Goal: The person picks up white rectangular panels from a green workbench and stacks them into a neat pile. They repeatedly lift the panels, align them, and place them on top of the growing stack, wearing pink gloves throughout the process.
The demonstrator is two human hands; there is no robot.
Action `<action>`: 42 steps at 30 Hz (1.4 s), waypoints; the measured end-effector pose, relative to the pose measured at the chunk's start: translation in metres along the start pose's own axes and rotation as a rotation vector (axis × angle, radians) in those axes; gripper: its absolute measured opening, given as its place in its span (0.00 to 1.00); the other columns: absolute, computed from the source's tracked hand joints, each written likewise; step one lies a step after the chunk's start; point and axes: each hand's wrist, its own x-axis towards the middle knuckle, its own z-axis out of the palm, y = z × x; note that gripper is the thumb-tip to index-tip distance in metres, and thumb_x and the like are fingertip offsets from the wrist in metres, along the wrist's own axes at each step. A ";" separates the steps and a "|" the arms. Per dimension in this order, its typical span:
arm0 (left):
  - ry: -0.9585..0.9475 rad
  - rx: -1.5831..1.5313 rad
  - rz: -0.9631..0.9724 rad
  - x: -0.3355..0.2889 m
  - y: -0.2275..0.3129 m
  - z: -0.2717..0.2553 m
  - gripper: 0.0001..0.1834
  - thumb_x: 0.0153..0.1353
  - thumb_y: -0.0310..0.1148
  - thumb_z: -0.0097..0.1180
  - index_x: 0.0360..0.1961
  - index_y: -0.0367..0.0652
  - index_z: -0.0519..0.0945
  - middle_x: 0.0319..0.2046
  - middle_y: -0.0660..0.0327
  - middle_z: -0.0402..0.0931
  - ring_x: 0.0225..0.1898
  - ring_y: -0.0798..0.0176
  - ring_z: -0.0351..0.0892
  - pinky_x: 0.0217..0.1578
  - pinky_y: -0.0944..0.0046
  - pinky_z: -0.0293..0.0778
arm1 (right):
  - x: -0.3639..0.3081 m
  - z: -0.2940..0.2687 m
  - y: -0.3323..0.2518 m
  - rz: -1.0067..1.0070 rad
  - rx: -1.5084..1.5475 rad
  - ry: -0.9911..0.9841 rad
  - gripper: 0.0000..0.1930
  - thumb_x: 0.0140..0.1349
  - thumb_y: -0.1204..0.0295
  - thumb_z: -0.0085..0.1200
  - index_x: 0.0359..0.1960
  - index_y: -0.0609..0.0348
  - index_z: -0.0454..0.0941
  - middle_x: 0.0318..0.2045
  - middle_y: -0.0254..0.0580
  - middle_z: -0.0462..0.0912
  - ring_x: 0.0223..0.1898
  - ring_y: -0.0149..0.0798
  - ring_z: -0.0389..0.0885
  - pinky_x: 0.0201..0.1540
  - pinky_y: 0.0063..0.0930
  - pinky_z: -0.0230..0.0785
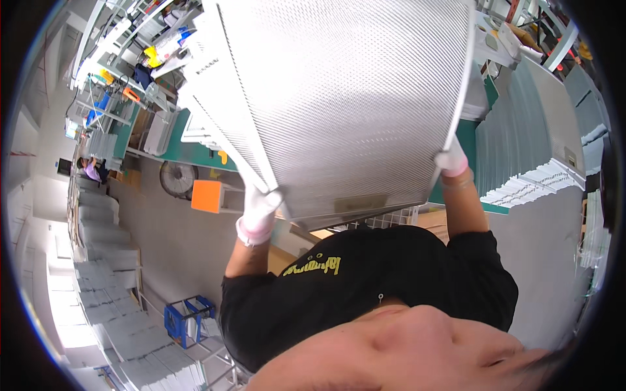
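In front of my chest I hold up a large pale panel [365, 85] with a fine ribbed or perforated surface and a thin light rim. My left hand [261, 207], in a white glove, grips its lower left corner. At its right edge my right hand [451, 160], also gloved in white, is closed on the rim. Fingertips of both hands are partly hidden by the panel. Behind its left side lie more white panels [205, 85], washed out by glare; I cannot tell whether they touch the held one.
A green-topped bench [173, 142] runs behind the panel. Tall stacks of panels [515, 111] stand at the right, others [107, 293] along the left. An orange-faced box [206, 196], a wheel [177, 179] and a blue frame [186, 319] are on the left. A person [94, 171] is farther off.
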 end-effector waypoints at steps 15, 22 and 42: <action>-0.572 0.787 -0.337 0.059 -0.196 0.070 0.29 0.56 0.42 0.68 0.57 0.39 0.80 0.55 0.53 0.81 0.56 0.56 0.78 0.60 0.61 0.72 | -0.101 -0.134 0.084 0.625 -0.527 -0.067 0.38 0.49 0.71 0.75 0.64 0.60 0.71 0.58 0.41 0.78 0.57 0.38 0.75 0.64 0.35 0.68; -0.602 1.123 0.021 0.042 -0.284 0.043 0.26 0.52 0.42 0.65 0.54 0.50 0.82 0.53 0.58 0.82 0.56 0.50 0.78 0.63 0.56 0.70 | -0.150 -0.165 0.179 0.456 -0.724 -0.186 0.36 0.48 0.77 0.72 0.62 0.60 0.72 0.56 0.42 0.81 0.53 0.37 0.79 0.58 0.34 0.75; -0.270 0.120 -0.082 0.031 -0.212 0.101 0.81 0.37 0.71 0.73 0.77 0.35 0.37 0.78 0.46 0.36 0.79 0.50 0.37 0.76 0.53 0.40 | -0.134 -0.112 0.111 0.048 -0.689 0.049 0.64 0.45 0.75 0.73 0.76 0.64 0.33 0.68 0.51 0.64 0.70 0.46 0.65 0.75 0.40 0.53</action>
